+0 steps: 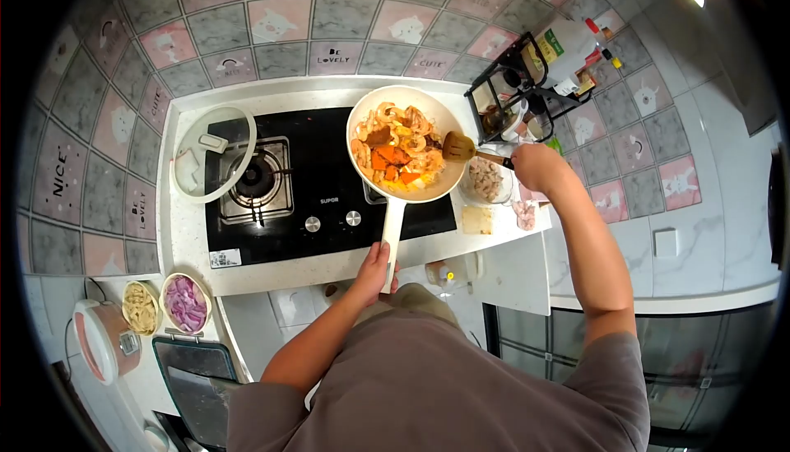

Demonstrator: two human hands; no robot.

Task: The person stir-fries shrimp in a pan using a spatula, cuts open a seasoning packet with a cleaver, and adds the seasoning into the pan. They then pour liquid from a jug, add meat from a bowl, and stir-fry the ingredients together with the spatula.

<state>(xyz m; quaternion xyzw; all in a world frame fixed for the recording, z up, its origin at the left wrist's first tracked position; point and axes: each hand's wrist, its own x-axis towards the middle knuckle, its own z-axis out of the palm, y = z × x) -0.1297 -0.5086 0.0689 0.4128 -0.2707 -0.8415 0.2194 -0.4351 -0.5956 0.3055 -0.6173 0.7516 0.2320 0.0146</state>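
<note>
Pan (374,174) over "SUPOR" stove (317,172): left hand (377,271) grips pan handle (393,234), right hand (536,166) grips spatula (458,147).

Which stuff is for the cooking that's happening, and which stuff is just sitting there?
Being used:
cream pan, its handle in the left hand
orange chunks in it
brown spatula, in the right hand

Probably just sitting there:
glass lid
pink-and-white appliance
large bottle by the rack
</note>
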